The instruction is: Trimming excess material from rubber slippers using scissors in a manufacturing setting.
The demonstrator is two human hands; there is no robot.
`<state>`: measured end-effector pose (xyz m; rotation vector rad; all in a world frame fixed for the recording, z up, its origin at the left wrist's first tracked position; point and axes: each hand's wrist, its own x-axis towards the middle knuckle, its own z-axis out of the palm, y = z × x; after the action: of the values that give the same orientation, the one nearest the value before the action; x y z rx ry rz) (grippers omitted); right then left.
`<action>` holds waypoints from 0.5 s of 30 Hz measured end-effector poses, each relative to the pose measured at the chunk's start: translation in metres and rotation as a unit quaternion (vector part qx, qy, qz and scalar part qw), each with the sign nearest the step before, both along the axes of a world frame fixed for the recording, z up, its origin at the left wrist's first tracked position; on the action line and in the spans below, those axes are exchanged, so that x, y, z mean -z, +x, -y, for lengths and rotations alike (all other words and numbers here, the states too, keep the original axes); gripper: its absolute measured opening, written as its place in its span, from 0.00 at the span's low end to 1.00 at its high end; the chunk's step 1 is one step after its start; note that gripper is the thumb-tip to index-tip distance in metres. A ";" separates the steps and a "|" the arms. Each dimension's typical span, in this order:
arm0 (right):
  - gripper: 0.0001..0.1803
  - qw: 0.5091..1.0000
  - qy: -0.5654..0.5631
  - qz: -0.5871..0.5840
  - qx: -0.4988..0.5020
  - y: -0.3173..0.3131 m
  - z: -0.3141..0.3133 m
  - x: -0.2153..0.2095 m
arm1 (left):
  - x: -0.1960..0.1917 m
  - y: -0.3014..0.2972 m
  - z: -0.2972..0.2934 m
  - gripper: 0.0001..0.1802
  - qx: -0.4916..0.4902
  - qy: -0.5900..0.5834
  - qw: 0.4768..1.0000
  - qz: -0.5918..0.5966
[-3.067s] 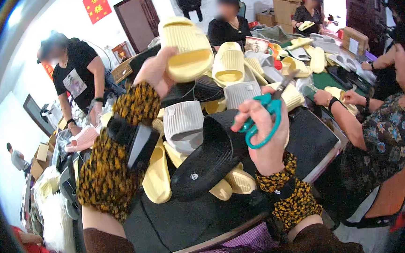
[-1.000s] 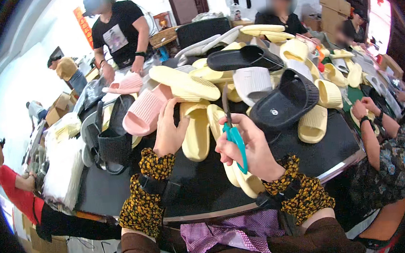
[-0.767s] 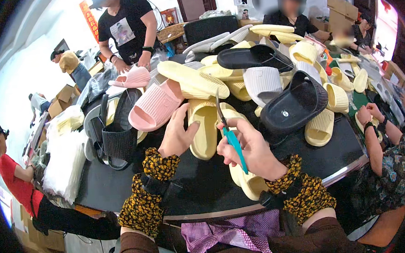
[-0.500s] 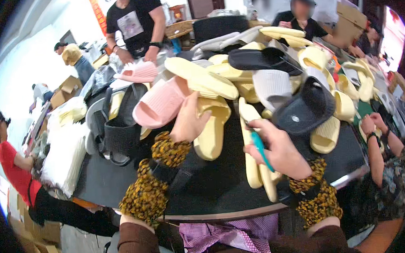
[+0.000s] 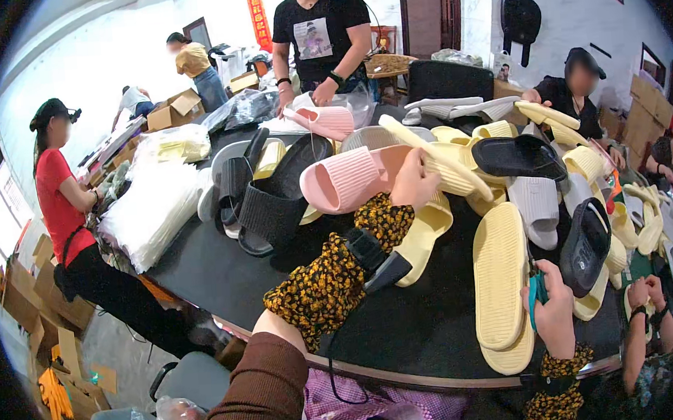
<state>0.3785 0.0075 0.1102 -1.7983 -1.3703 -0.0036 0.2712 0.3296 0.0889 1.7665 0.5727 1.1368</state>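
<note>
My left hand point(image 5: 415, 179) is closed at the heel end of a pink slipper point(image 5: 340, 182), beside a stack of pale yellow slippers point(image 5: 455, 172). Below that hand, another yellow slipper point(image 5: 426, 239) is partly hidden by my sleeve. In my right hand point(image 5: 556, 315) is a pair of small scissors with teal handles point(image 5: 538, 297), its dark blades pointing away from me. A pair of yellow slippers point(image 5: 500, 276) lies just left of the scissors, one over the other, with a ribbed sole surface facing up. A dark slipper point(image 5: 586, 245) sits beyond my right hand.
Piled slippers cover the far side of the black table point(image 5: 327, 304), including black ones point(image 5: 278, 206) and a grey one point(image 5: 535, 208). White plastic bags point(image 5: 153, 211) lie at the left. Co-workers stand or sit around, one handling a pink slipper point(image 5: 321, 121) across from me.
The view has swung left, so the scene sits farther right. The near yellow pair, seen edge-on before, now lies flat. My right hand has come nearer the table's front edge, still with the scissors.
</note>
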 end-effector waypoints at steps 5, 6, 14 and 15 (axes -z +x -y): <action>0.21 0.998 0.025 0.039 0.041 0.008 0.013 0.010 | -0.031 0.019 0.049 0.28 0.056 -0.008 0.998 -0.006; 0.21 0.997 0.035 0.043 0.045 0.010 0.016 0.012 | -0.035 0.020 0.054 0.24 0.080 -0.023 0.996 -0.041; 0.20 0.991 0.067 0.097 0.061 -0.010 0.015 0.005 | -0.084 -0.012 0.069 0.19 0.194 -0.170 0.966 -0.018; 0.21 0.992 0.065 0.089 0.058 -0.015 0.016 0.004 | -0.089 -0.016 0.072 0.18 0.206 -0.167 0.964 0.001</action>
<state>0.3634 -0.0087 0.1066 -1.7984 -1.3523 -0.3148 0.2554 0.2572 0.1776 1.4996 0.3478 0.7063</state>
